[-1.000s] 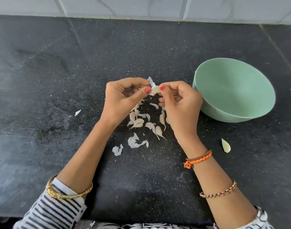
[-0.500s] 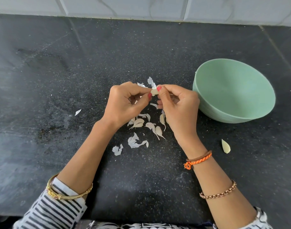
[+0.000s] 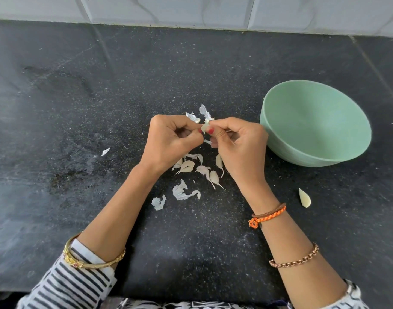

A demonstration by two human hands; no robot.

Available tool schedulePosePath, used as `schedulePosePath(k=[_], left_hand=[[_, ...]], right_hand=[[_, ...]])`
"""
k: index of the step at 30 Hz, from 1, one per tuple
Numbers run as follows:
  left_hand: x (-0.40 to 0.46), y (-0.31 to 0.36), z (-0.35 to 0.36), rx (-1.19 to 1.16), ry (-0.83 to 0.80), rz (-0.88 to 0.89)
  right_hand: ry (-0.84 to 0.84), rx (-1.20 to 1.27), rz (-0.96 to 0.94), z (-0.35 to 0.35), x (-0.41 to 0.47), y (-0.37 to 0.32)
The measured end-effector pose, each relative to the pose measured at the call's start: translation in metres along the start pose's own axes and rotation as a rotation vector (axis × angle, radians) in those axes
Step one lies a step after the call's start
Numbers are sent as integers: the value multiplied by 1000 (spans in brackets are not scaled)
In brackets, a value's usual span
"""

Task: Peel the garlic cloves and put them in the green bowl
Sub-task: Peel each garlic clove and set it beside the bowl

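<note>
My left hand (image 3: 171, 141) and my right hand (image 3: 238, 146) meet above the dark counter and pinch one small garlic clove (image 3: 205, 127) between thumbs and fingertips. Thin white skin sticks up from the clove. Several unpeeled garlic cloves (image 3: 207, 171) lie on the counter just below my hands, partly hidden by them. The green bowl (image 3: 316, 123) stands to the right of my right hand, and what shows of its inside is bare. A single peeled clove (image 3: 304, 198) lies on the counter in front of the bowl.
Loose white garlic skins (image 3: 182, 192) are scattered below the cloves, and one flake (image 3: 105, 151) lies off to the left. The black speckled counter (image 3: 79, 97) runs back to a white tiled wall (image 3: 191, 10).
Both hands have stayed on the clove and shifted slightly; the thumbs have drawn closer together and my fingers have curled tighter around it.
</note>
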State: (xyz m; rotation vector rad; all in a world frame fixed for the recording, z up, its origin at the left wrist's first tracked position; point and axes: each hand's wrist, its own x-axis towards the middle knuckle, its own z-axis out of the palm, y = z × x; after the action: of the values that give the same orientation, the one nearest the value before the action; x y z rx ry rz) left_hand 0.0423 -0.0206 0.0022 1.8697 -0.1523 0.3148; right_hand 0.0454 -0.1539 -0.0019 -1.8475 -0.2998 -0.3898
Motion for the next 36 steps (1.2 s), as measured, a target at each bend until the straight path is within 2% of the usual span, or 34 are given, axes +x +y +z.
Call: schedulePosePath(k=[8, 11, 16, 19, 24, 32, 36], left_hand=[[0, 2, 2, -109, 115, -44], [2, 4, 3, -209, 107, -90], [6, 1, 1, -315, 187, -197], [9, -4, -6, -324, 256, -180], [2, -5, -2, -198, 101, 31], [3, -6, -4, -191, -18, 98], [3, -5, -4, -153, -50, 126]], right_hand=[[-16, 80, 15, 0, 0, -6], [-43, 205, 99, -1, 1, -9], [-67, 517, 350, -1, 2, -19], [-41, 491, 296, -5, 4, -21], [-34, 322, 257, -3, 1, -17], [-23, 212, 207, -4, 2, -11], [5, 304, 253, -4, 2, -14]])
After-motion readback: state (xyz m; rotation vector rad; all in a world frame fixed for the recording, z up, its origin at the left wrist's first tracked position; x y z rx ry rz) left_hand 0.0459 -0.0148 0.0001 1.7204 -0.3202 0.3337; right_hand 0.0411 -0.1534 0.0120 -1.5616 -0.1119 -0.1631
